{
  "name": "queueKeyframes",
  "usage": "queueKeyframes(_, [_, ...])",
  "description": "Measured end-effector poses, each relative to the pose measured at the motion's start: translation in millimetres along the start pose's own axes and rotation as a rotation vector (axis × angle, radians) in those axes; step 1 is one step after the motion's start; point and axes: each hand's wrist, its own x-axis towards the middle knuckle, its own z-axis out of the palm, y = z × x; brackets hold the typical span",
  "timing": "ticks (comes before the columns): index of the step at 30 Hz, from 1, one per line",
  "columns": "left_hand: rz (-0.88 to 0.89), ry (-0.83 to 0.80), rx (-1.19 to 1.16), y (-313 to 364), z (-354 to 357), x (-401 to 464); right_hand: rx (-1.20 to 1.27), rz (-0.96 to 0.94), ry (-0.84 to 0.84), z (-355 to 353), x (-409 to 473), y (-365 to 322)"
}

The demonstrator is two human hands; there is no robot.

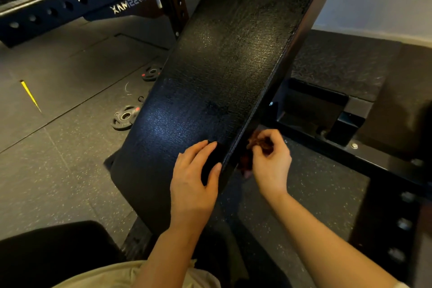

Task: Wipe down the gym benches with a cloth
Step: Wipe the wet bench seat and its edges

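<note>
Head view: the left hand (194,184) rests on the black bench (217,72) pad near its right edge, fingers straight, while the right hand (268,159) grips a bunched brown cloth (259,141) just beside that edge. Judgement: hold the pad steady, spread the cloth, and run it along the edge in overlapping strokes.

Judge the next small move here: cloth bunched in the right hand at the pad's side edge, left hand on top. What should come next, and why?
Probably draw the cloth along the bench pad's side edge, away from the body. The right hand grips it bunched against that edge near the pad's near end, the left hand rests flat on top as a brace, and most of the edge lies ahead.
</note>
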Motion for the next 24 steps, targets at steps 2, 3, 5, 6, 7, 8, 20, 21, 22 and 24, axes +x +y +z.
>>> queueKeyframes(2, [0.016, 0.019, 0.016, -7, -7, 1, 0.085, -0.007, 0.043, -8, 8, -3])
queueKeyframes(3, [0.012, 0.039, 0.029, -12, -11, 2, 0.132, -0.023, 0.037, -10, 10, -7])
queueKeyframes(5, [-0.008, 0.047, 0.056, -19, -21, 5, 0.165, -0.053, -0.018, -8, 7, -14])
queueKeyframes(6, [-0.016, 0.029, 0.064, -21, -25, 6, 0.146, -0.073, -0.046, -6, 3, -14])
queueKeyframes(7, [-0.016, -0.001, 0.068, -22, -28, 5, 0.117, -0.092, -0.076, -5, -5, -12])
queueKeyframes(8, [-0.009, -0.035, 0.069, -23, -31, 4, 0.086, -0.110, -0.120, -4, -16, -6])
queueKeyframes(20, [-0.070, -0.195, 0.105, -9, -38, -27, 0.057, -0.143, -0.225, 0, -64, 7])
queueKeyframes(21, [-0.069, -0.194, 0.105, -9, -38, -27, 0.040, -0.132, -0.285, -1, -70, 13])
queueKeyframes(22, [-0.064, -0.198, 0.107, -11, -38, -27, 0.034, -0.114, -0.332, -4, -73, 18])
queueKeyframes(24, [-0.057, -0.215, 0.111, -14, -42, -27, 0.078, -0.086, -0.319, -9, -72, 19])
